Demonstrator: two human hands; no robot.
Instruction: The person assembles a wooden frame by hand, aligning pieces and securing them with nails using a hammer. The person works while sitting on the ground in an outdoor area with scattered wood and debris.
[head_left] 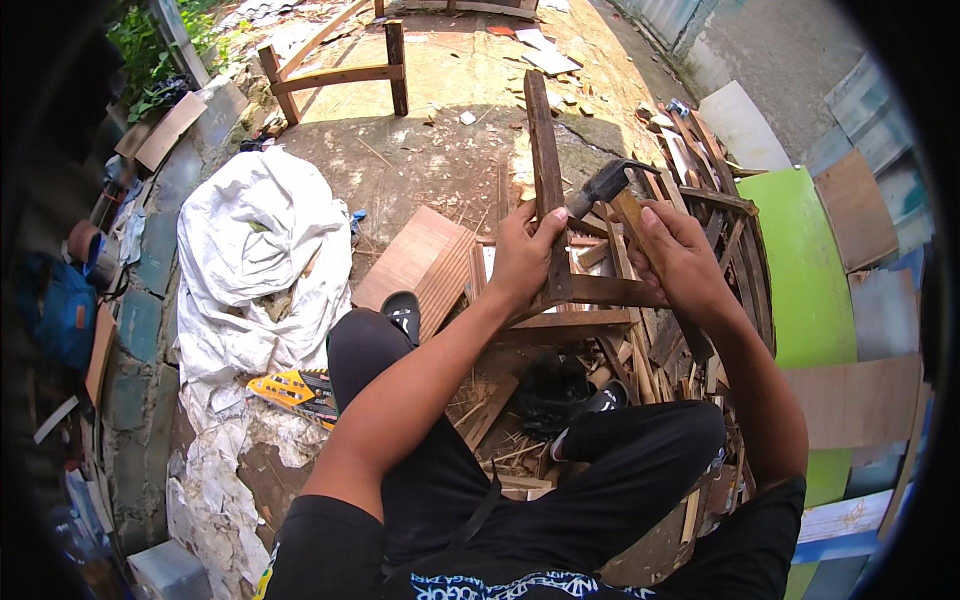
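My right hand [672, 252] is wrapped round the wooden handle of a claw hammer [606, 186]. The dark hammer head meets the side of an upright wooden post [543, 130], right by my left thumb, its claw pointing right. With my left hand [527, 250] I grip this post low down, fingers closed on its left side. Whether a nail sits under the hammer face, I cannot make out. The post belongs to a small wooden frame, whose crosspiece [615, 292] runs right beneath my hands. Another wooden rail [570, 320] lies just below it.
Broken wood strips [735, 240] are heaped on the right, beside a green panel [810, 270]. A white cloth sack [255, 240] and a yellow-black package [295, 393] lie left. A brown board [420, 265] rests before my foot. Another wooden frame [345, 77] stands farther off.
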